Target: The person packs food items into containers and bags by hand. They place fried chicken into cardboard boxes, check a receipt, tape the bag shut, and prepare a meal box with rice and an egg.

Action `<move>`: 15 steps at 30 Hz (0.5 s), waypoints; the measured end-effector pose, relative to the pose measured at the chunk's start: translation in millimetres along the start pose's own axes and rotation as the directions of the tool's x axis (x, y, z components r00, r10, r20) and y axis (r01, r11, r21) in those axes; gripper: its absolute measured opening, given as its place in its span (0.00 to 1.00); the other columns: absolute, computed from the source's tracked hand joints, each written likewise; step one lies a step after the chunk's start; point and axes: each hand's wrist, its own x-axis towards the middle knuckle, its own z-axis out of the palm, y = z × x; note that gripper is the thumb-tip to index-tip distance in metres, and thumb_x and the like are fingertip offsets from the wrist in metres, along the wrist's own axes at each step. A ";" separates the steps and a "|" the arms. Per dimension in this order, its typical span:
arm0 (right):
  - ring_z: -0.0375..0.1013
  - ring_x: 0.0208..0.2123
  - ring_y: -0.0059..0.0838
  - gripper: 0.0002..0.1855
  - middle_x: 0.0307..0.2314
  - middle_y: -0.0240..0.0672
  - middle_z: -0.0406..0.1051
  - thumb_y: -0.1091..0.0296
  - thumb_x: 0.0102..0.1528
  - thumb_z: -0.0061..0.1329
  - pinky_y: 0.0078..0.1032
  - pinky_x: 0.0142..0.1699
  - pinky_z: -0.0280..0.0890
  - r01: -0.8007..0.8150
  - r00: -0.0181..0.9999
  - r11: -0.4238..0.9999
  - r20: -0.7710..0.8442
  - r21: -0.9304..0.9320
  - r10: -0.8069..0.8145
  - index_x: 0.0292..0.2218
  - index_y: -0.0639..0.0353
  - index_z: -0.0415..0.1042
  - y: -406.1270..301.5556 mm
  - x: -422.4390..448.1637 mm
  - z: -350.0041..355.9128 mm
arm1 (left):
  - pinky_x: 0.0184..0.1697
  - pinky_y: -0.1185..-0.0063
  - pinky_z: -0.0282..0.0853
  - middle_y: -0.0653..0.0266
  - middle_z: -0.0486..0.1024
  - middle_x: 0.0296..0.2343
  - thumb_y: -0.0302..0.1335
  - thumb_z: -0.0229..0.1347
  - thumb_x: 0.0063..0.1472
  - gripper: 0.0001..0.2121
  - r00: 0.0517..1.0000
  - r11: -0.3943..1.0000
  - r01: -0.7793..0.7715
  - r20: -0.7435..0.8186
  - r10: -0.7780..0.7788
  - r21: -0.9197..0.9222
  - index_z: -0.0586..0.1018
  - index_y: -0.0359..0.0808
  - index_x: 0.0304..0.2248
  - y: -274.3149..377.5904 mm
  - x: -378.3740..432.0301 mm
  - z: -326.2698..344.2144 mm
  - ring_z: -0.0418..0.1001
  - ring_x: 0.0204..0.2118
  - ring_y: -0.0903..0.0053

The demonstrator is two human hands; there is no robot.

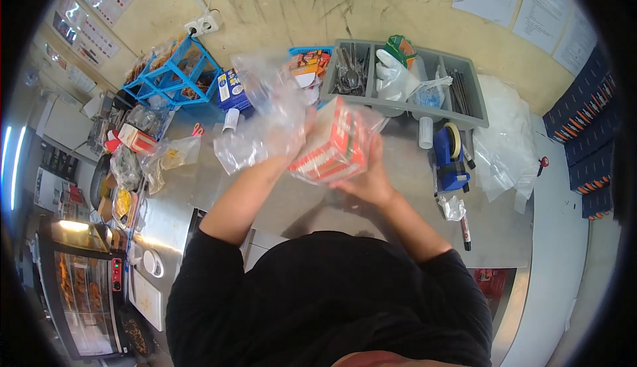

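Note:
Above the steel table, a red-and-white carton (pixel 333 143) sits tilted inside clear plastic. My right hand (pixel 367 180) holds it from below and along its right side. On the carton's left is my left hand (pixel 293 135), blurred and partly covered by a crumpled clear plastic bag (pixel 264 113). Its fingers seem closed on that plastic, though the film hides part of the grip. I cannot tell whether the loose plastic and the film around the carton are one piece.
Behind my hands stands a grey cutlery tray (pixel 398 100) with utensils and gloves. A blue tape dispenser (pixel 450 160), a marker (pixel 466 232) and clear plastic bags (pixel 502 143) lie on the right. At left are a blue rack (pixel 174 81), scissors (pixel 198 129) and another red-and-white carton (pixel 138 139).

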 end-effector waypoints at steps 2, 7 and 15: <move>0.40 0.56 0.51 0.64 0.53 0.52 0.41 0.50 0.27 0.64 0.43 0.56 0.46 -0.096 0.992 0.995 0.083 -0.029 0.098 0.57 0.48 0.35 -7.7 -12.8 -11.9 | 0.35 0.75 0.61 0.63 0.66 0.24 0.35 0.50 0.54 0.10 0.998 0.999 0.025 0.048 -0.027 0.040 0.69 0.37 0.28 -27.1 -23.1 -6.2 0.65 0.29 0.73; 0.49 0.53 0.42 0.49 0.48 0.45 0.54 0.44 0.31 0.60 0.37 0.56 0.44 -0.143 0.843 0.990 0.523 -0.008 0.126 0.50 0.60 0.54 -26.5 16.2 -11.0 | 0.38 0.73 0.63 0.61 0.70 0.28 0.35 0.49 0.54 0.11 0.843 0.929 -0.080 0.522 -0.130 0.362 0.72 0.35 0.32 -107.3 -97.8 2.7 0.68 0.32 0.71; 0.66 0.24 0.24 0.11 0.19 0.32 0.64 0.62 0.52 0.45 0.25 0.27 0.59 -0.276 0.787 0.838 0.611 0.472 -0.084 0.23 0.58 0.63 -67.4 75.7 -1.2 | 0.40 0.71 0.64 0.58 0.70 0.34 0.35 0.49 0.53 0.14 0.887 0.963 0.267 0.381 -0.260 0.036 0.73 0.34 0.34 -131.3 -155.8 1.9 0.68 0.39 0.67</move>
